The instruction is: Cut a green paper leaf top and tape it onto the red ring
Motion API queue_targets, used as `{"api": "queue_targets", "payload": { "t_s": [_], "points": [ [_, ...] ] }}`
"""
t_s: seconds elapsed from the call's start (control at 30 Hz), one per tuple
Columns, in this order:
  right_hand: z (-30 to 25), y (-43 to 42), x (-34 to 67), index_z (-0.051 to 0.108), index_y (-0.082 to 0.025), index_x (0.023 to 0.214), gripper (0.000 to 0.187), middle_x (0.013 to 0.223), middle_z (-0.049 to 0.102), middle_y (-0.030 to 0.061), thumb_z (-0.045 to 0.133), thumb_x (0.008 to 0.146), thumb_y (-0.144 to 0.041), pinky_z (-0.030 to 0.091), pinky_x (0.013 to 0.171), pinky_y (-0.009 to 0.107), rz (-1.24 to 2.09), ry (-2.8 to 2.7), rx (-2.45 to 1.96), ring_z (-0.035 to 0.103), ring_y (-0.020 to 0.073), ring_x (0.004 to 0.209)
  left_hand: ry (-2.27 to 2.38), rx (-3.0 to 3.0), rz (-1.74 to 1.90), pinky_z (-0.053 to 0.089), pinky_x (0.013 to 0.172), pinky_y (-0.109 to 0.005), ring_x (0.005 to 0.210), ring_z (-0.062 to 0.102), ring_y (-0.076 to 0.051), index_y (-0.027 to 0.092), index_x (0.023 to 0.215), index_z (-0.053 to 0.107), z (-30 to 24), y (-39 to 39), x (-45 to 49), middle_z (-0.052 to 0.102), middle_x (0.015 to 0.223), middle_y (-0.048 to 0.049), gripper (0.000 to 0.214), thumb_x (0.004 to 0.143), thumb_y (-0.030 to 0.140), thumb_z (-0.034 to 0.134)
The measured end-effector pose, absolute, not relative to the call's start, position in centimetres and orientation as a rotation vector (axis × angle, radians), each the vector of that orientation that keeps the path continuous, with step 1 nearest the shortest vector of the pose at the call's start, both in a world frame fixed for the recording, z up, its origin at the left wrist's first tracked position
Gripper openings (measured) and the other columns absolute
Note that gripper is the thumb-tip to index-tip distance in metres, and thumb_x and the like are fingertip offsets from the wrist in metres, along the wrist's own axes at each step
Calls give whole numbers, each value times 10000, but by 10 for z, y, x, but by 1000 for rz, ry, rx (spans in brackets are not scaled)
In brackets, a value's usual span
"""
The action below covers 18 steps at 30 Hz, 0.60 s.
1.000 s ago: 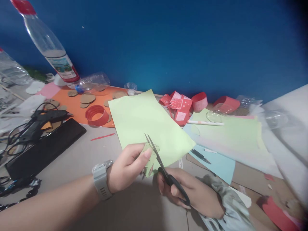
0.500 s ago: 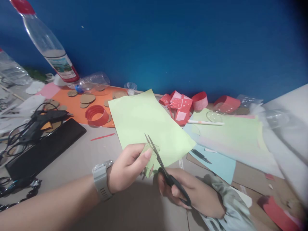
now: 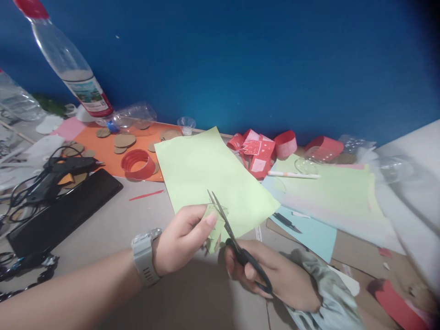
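Green paper (image 3: 209, 174), left hand (image 3: 182, 238) pinching edge, scissors (image 3: 233, 240) in right hand (image 3: 275, 277)

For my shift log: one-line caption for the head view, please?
Left hand pinches a small green paper piece; right hand holds black scissors against it, above a green sheet.

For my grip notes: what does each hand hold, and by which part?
The left hand pinches the green paper at its near edge; the right hand holds the scissors by their black handles.
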State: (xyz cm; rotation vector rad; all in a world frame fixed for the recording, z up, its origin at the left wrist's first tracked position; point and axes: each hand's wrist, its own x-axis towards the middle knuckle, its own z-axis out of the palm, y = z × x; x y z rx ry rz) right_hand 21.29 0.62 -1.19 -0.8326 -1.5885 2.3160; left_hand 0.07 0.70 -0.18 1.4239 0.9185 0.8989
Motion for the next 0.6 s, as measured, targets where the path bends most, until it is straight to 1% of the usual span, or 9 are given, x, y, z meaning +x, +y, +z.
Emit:
{"api": "queue_targets", "payload": {
  "t_s": [0.17, 0.37, 0.6],
  "points": [
    [-12, 6, 213, 562, -128, 890, 543, 560, 391, -58, 528, 810, -664, 256, 386, 187, 2302, -1592, -848, 331, 65, 427, 922, 1425, 898, 364, 569, -238, 572, 446, -116, 140, 641, 520, -2, 8, 1, 488, 611, -17, 484, 973, 437, 330],
    [-12, 6, 213, 551, -128, 880, 546, 594, 410, -44, 548, 793, -668, 265, 394, 186, 2333, -1582, -850, 337, 61, 439, 922, 1434, 896, 370, 573, -236, 570, 443, -114, 141, 659, 531, 0, 8, 1, 499, 617, -16, 484, 978, 436, 318],
    [-14, 4, 212, 547, -139, 863, 546, 576, 395, -50, 558, 776, -677, 243, 379, 184, 2339, -1529, -871, 330, 61, 426, 928, 1416, 885, 376, 582, -238, 579, 456, -119, 137, 659, 535, -1, 7, 1, 497, 611, -18, 486, 975, 440, 323]
  ]
}}
